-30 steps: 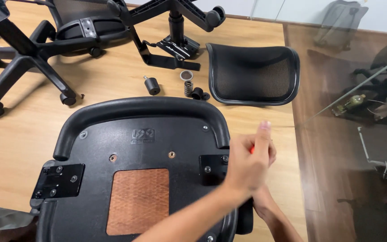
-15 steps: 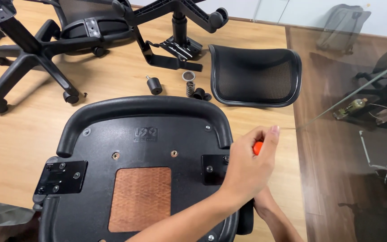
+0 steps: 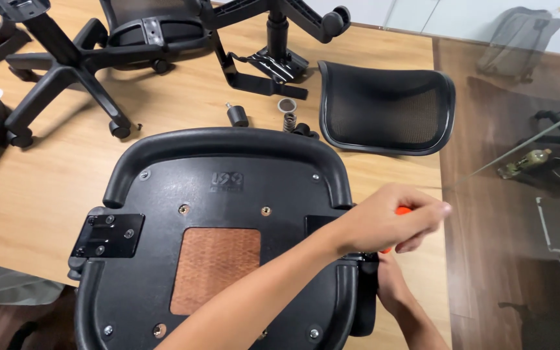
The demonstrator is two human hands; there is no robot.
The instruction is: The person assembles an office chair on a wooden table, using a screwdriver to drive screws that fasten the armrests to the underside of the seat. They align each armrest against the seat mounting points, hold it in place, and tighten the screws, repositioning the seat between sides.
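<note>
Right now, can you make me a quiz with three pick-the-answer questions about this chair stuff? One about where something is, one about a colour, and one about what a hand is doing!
1. Where does the mesh backrest lie?
A. on the table, beyond the seat
B. on the floor
C. on top of the seat

2. What colour is the tool handle in the left hand?
A. blue
B. orange
C. green

3. What is the left hand doing?
A. lying flat and open
B. closed around the tool handle
C. holding the spring

Answers: 1 A, it lies flat on the wooden table past the upturned seat. 2 B, orange shows between the fingers. 3 B, the fingers curl round the handle.
</note>
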